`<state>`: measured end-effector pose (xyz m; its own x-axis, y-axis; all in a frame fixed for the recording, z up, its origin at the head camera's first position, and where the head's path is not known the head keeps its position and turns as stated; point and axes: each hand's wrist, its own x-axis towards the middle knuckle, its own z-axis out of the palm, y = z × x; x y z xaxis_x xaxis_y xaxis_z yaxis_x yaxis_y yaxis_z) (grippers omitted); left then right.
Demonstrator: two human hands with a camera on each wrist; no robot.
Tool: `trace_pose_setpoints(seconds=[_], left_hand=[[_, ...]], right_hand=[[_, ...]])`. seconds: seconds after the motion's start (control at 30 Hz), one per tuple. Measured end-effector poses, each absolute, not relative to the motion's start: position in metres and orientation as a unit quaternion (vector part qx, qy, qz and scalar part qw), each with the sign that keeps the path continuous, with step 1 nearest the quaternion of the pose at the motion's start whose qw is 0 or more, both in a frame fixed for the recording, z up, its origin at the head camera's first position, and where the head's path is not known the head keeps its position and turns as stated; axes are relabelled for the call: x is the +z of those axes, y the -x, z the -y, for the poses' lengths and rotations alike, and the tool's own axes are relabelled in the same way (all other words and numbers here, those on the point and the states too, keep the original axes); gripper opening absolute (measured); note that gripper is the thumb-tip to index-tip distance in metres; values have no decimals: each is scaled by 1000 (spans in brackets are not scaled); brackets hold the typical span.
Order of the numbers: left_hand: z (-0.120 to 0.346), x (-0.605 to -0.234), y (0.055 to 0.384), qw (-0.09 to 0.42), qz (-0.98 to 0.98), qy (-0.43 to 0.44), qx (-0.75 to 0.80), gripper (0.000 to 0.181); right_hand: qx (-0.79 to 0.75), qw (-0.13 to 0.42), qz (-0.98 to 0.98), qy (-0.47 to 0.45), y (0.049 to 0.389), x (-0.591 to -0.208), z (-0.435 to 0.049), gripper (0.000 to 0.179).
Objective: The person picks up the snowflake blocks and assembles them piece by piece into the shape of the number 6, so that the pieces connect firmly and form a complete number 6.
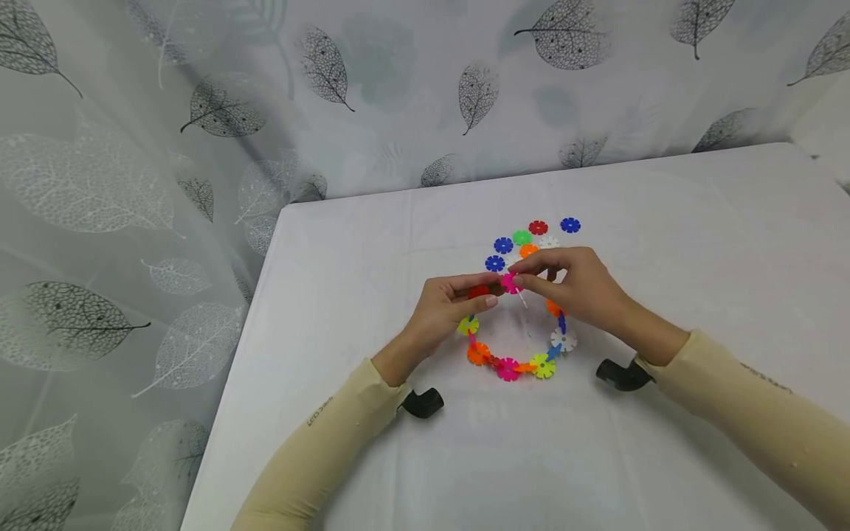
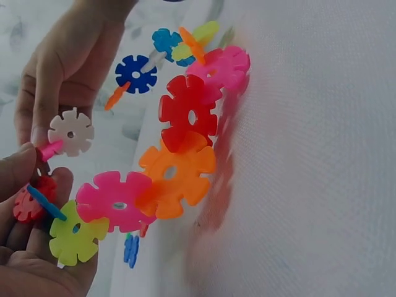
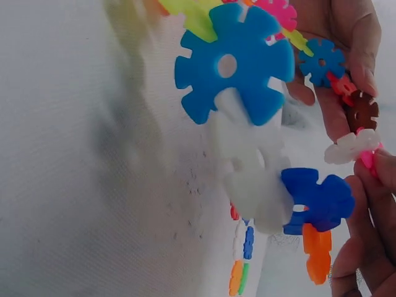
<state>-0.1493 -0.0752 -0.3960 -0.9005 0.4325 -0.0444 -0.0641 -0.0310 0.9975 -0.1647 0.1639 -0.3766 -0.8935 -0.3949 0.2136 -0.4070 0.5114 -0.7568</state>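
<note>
Likely steadying the ring [image 1: 508, 369], your left hand [image 1: 440, 305] grips the eleven-o'clock red disc [image 2: 26, 209]; your right hand [image 1: 584, 287] pinches the twelve-o'clock pink disc [image 1: 510, 283].

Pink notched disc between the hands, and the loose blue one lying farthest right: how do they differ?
The pink notched disc is pinched by the right hand; the blue notched disc lies flat on the table.
The pink one meets a white notched disc; the blue one lies apart from its neighbours.
Both are flat, round pieces with slotted rims.
</note>
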Motion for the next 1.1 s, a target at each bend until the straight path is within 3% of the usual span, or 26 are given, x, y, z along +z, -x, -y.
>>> trace_pose_setpoints(seconds=[0.13,0.43,0.83,1.1], left_hand=[[75,-397,149,169,-675,-141,704,38],[75,-398,149,175,-673,-145,704,37],[75,-396,150,190,-673,-152,698,42],[74,-398,151,199,-655,-131,717,37]], right_hand=[[437,38,865,-244,161,-378,-163,20],[450,48,862,-228,156,-380,-168,15],[452,34,866,-211,157,-380,-166,18],[460,11,865,-200,160,-380,-165,19]])
